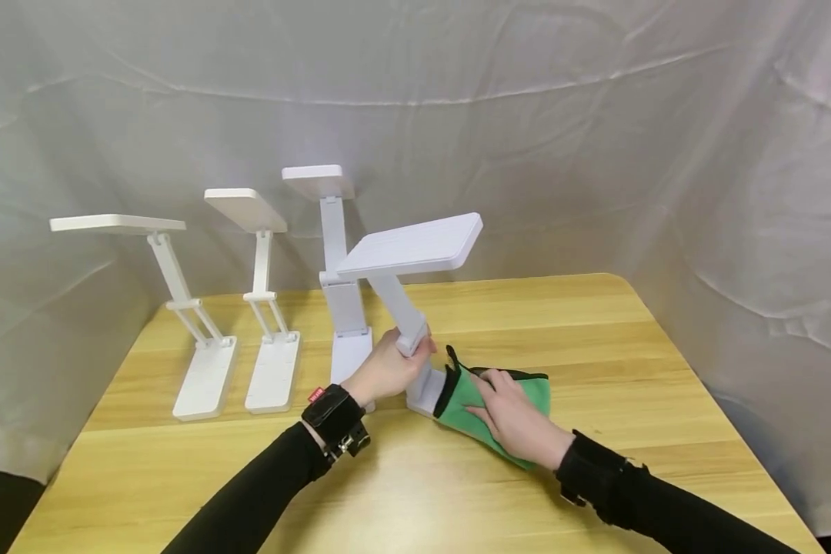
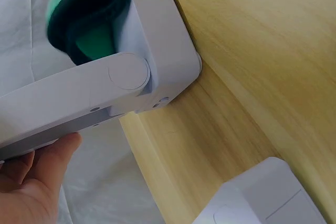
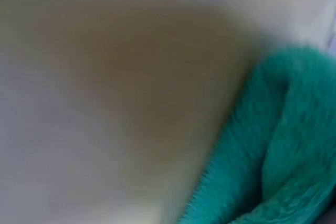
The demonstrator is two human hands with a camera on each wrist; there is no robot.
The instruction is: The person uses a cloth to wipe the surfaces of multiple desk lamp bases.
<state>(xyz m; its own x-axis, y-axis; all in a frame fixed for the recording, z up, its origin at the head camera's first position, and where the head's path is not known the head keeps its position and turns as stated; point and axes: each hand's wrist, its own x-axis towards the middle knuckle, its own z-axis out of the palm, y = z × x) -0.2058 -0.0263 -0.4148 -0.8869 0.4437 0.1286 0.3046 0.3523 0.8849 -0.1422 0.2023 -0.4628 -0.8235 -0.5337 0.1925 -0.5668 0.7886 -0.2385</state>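
A white folding desk lamp [image 1: 410, 245] stands tilted near the middle of the table. My left hand [image 1: 389, 368] grips its lower arm near the hinge; in the left wrist view, the fingers [image 2: 55, 163] hold the arm [image 2: 63, 90] from one side. A green cloth [image 1: 488, 419] with black edging lies folded over the lamp's base [image 1: 425, 392]. On top of that cloth is my right hand [image 1: 515, 415], its thumb and fingers gripping it against the base. The cloth's fuzzy green side [image 3: 283, 140] fills the right of the right wrist view; the right fingers are hidden there.
Several more white desk lamps stand unfolded to the left: one at the far left [image 1: 204, 377], a narrower one [image 1: 272, 373] beside it, and a third [image 1: 349, 308] close behind my left hand. A grey curtain [image 1: 415, 138] hangs behind the wooden table [image 1: 595, 338].
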